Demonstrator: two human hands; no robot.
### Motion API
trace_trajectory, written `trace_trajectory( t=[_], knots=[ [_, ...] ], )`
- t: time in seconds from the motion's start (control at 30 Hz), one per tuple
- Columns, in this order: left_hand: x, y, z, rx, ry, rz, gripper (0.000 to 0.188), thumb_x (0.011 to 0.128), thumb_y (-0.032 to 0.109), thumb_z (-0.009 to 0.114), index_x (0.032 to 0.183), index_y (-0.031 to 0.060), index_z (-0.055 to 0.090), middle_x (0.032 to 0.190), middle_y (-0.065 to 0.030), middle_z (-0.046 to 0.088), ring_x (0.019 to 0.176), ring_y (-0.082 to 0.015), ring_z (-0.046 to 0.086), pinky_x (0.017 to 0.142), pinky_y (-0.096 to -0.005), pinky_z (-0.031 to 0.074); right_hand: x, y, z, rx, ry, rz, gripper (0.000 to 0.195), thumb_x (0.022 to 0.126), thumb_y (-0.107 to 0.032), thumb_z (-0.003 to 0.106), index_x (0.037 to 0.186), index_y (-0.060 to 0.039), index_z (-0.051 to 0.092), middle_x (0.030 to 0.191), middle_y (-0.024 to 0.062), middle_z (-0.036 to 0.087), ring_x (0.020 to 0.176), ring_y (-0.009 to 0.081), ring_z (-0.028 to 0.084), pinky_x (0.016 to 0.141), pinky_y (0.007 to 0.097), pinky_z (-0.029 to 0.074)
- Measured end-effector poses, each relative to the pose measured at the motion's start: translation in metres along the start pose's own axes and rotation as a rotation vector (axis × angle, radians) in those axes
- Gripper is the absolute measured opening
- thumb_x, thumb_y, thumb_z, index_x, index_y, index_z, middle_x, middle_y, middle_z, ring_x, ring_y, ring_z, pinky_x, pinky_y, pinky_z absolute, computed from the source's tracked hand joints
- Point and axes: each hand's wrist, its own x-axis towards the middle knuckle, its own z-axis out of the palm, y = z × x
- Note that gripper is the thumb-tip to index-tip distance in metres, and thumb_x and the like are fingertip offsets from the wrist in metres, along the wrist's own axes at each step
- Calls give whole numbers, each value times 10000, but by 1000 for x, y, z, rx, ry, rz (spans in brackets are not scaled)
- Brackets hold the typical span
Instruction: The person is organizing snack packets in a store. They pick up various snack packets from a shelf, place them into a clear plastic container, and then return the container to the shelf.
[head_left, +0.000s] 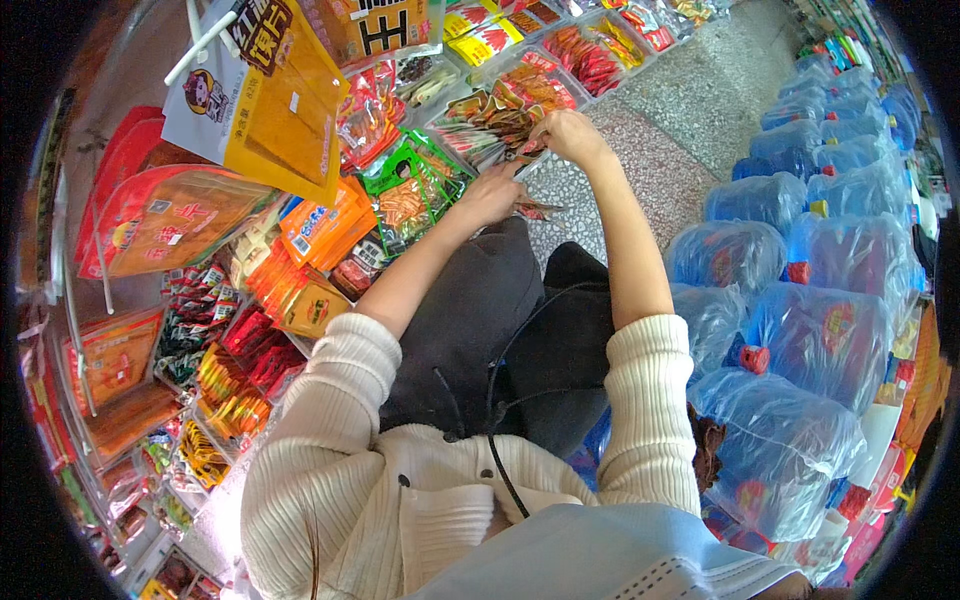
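My left hand (491, 193) is at the near edge of a clear plastic bin (566, 75) of small snack packets. Several thin brown packets (541, 211) stick out from under its palm and seem held there. Just beyond, my right hand (574, 136) has its fingers curled on a small packet (532, 148) at the bin's corner. My fingers partly hide that packet. In the bin lie brown foil packets (514, 112) and white-and-green ones (469, 136). Green snack bags (409, 187) lie to the left of my left hand.
Large hanging snack bags (281, 112) jut out at upper left on white display hooks (199, 46). Orange packs (330, 221) and red packets (262, 349) fill bins at left. Plastic-wrapped blue water jugs (817, 337) line the right side. Speckled floor (645, 157) runs between.
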Motion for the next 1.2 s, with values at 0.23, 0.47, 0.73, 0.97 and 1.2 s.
trace_trajectory(
  t=[0.23,0.47,0.73,0.97,1.2],
  knots=[
    [-4,2,-12,-94,-29,-65,221,720,75,618,924,89,701,1276,-207,473,1128,-387,504,978,-426,410,-5,-7,-14,-28,43,50,184,720,-93,635,863,-148,737,861,113,685,839,291,650,773,402,510],
    [-9,8,-31,-54,28,-204,271,712,92,644,978,67,693,1334,-224,427,1235,-381,413,1016,-419,385,-12,1,-33,75,78,92,225,731,-92,617,909,-171,731,875,136,679,844,306,653,765,404,519],
    [5,-11,-51,6,28,-275,283,715,215,664,960,81,714,1358,-190,443,1257,-350,399,1038,-468,318,-18,0,-89,563,394,278,207,767,-120,685,969,-89,717,907,123,698,789,218,682,732,324,516],
    [11,-46,-62,-77,98,-298,343,697,293,685,966,83,723,1366,-196,440,1283,-349,375,1090,-479,243,10,9,-48,485,287,307,219,773,-183,699,983,-129,721,846,164,682,737,248,678,700,341,516],
    [26,-59,-80,35,-22,-340,385,682,327,720,996,104,722,1483,-143,297,1391,-323,197,1125,-508,162,29,-3,-41,278,405,461,240,770,-270,677,973,-150,721,810,206,655,788,363,645,717,442,510]
  ],
)
